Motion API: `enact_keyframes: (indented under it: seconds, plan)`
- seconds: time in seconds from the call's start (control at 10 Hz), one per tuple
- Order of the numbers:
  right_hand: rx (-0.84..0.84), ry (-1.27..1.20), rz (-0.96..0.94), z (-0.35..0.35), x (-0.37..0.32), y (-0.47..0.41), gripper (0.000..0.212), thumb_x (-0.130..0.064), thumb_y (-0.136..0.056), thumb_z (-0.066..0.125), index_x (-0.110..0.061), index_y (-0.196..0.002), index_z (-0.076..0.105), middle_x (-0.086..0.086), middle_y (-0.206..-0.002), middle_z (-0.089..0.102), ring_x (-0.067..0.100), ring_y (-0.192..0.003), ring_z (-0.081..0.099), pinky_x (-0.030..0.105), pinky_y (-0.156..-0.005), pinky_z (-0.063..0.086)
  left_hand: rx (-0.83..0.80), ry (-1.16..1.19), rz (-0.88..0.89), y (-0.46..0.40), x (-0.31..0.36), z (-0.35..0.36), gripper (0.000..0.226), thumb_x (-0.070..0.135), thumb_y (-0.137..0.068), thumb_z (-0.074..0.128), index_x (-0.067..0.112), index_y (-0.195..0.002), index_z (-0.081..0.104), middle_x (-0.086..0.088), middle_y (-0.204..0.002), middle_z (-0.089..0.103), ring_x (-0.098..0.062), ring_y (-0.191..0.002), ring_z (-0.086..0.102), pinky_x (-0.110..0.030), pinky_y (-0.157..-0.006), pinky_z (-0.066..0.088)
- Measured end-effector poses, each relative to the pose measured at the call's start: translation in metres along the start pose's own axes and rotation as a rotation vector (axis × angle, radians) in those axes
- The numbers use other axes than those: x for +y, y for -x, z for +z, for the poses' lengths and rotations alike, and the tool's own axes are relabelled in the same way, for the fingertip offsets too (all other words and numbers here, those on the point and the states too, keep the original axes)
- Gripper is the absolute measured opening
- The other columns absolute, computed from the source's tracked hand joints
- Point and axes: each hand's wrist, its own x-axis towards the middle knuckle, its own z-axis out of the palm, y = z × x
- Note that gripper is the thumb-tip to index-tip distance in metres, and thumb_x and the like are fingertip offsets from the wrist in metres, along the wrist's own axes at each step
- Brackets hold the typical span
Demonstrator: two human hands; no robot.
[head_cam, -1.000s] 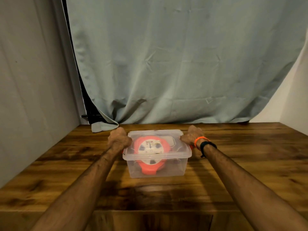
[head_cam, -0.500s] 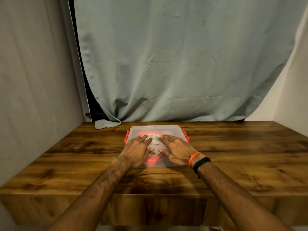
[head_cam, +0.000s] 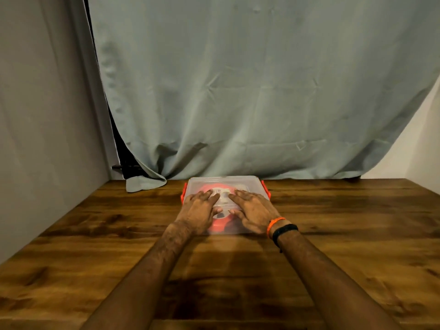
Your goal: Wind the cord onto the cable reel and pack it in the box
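A person's left hand (head_cam: 198,211) and right hand (head_cam: 253,211) lie flat, fingers straight, side by side on the lid (head_cam: 223,181) of a clear box (head_cam: 226,231) on the desk (head_cam: 345,234). Beneath the palms, the orange reel (head_cam: 220,226) sits inside the box, clips (head_cam: 266,190) just outside each hand.

Wooden table (head_cam: 345,246) lies open left, right and front of the lidded plastic box (head_cam: 223,181); curtain (head_cam: 238,91) blocks close behind it, curtain hem (head_cam: 142,184) spills onto back-left tabletop.
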Motion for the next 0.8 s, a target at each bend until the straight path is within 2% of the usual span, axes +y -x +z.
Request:
enact_keyframes:
  seconds: [0.2,0.4,0.6,0.8]
  plan:
    - [0.005,-0.014,0.035,0.026,0.051,-0.069,0.057,-0.045,-0.101,0.031,-0.024,-0.153,0.021,0.004,-0.160,0.024,0.018,-0.146,0.021,0.037,-0.119,0.020,-0.030,0.017,-0.006,-0.084,-0.025,0.020,0.056,0.046,-0.104,0.037,0.023,-0.155,0.027,-0.005,-0.163,0.025,-0.023,-0.148,0.022,-0.042,-0.119,0.018]
    - [0.036,0.002,0.019,0.040,0.085,-0.112,0.056,-0.042,-0.101,0.035,-0.023,-0.152,0.025,0.006,-0.157,0.029,0.021,-0.144,0.029,0.036,-0.117,0.023,-0.039,0.013,-0.001,-0.137,-0.041,0.034,0.056,0.044,-0.104,0.038,0.023,-0.155,0.026,-0.005,-0.163,0.023,-0.024,-0.148,0.022,-0.041,-0.118,0.016]
    - [-0.021,-0.010,0.037,0.040,0.095,-0.130,0.058,-0.044,-0.101,0.034,-0.026,-0.154,0.018,0.007,-0.159,0.025,0.022,-0.145,0.025,0.037,-0.119,0.020,-0.051,-0.015,0.000,-0.158,-0.047,0.037,0.056,0.045,-0.104,0.037,0.023,-0.155,0.026,-0.006,-0.163,0.024,-0.025,-0.147,0.024,-0.041,-0.117,0.019]
    - [-0.064,-0.066,0.067,0.020,0.092,-0.138,0.064,-0.049,-0.098,0.040,-0.020,-0.152,0.023,0.011,-0.157,0.028,0.025,-0.144,0.026,0.038,-0.117,0.018,-0.141,0.058,-0.036,-0.165,-0.049,0.022,0.061,0.046,-0.104,0.037,0.018,-0.156,0.021,-0.010,-0.164,0.017,-0.028,-0.150,0.016,-0.044,-0.122,0.011]
